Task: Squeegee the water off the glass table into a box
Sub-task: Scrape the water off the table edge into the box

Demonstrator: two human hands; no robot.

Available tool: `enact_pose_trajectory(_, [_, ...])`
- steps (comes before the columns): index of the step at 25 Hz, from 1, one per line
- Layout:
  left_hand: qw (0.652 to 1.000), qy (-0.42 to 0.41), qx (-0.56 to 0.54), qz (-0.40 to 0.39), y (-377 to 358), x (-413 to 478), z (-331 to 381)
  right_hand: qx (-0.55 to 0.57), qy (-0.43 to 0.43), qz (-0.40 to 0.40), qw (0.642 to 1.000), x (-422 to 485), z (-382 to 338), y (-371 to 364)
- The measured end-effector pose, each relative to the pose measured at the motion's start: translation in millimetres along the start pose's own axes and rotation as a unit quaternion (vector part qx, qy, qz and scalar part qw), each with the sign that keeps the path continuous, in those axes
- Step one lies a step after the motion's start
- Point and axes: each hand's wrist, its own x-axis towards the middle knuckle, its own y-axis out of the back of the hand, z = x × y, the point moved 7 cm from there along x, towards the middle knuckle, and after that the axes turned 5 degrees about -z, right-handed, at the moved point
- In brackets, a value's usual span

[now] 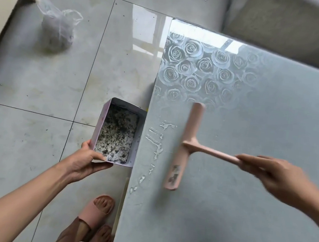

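Though wet, glass table (246, 193) on tiles (39, 68)

The glass table (246, 193) is smooth and frosted, mostly matt, glossy at its far left corner where a rose pattern shows; water (158, 141) lies in shiny beads along its left edge; on it, the squeegee (184, 144) looks like matt pink plastic; left of the table, the box (125, 105) looks like thin card; the floor tiles (39, 68) are glossy and scuffed; the bag (58, 26) is thin clear plastic; behind the table, the upholstery (288, 26) is coarse grey cloth.
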Motion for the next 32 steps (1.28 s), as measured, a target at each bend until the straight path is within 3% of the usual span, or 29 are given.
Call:
enact_pose_trajectory(3, [1.0, -0.002, -0.005, -0.007, -4.7, 3.1, 4.3, -0.034, -0.057, -0.013, 0.998, -4.6, 30.2, 8.4])
enact_pose_trajectory(6, [1.0, -0.007, -0.002, -0.011, -6.9, 2.4, 7.1, -0.032, 0.022, -0.036, 0.999, 21.6, -27.6, -15.9])
enact_pose_trajectory(9, [1.0, -0.003, 0.001, -0.016, -8.8, 0.0, 8.0, -0.074, 0.127, -0.003, 0.989, 40.2, -86.1, -28.3])
enact_pose_trajectory(12, [1.0, 0.003, 0.009, -0.021, -8.3, 0.2, 9.1, -0.072, 0.075, 0.017, 0.994, 36.5, -57.7, 2.7])
enact_pose_trajectory(15, [1.0, 0.008, 0.005, -0.024, -8.6, -0.2, 7.8, -0.129, 0.003, -0.014, 0.992, 20.6, -29.3, 4.5])
enact_pose_trajectory(21, [1.0, 0.001, 0.003, -0.026, -9.1, -2.0, 6.3, -0.079, 0.109, 0.031, 0.99, 54.4, -120.1, -20.7])
enact_pose_trajectory(24, [1.0, 0.012, 0.003, -0.029, -2.4, -5.6, -2.8, -0.061, 0.065, 0.055, 0.994, 17.0, -84.5, -7.3])
enact_pose_trajectory(26, [0.999, 0.018, 0.004, -0.034, 2.0, -10.9, -9.1, -0.104, 0.023, 0.024, 0.994, -12.4, -66.9, -16.0])
enact_pose_trajectory(32, [0.999, -0.002, 0.012, -0.034, 4.4, -11.8, -10.8, -0.12, 0.065, 0.037, 0.99, 31.7, -135.9, -33.0])
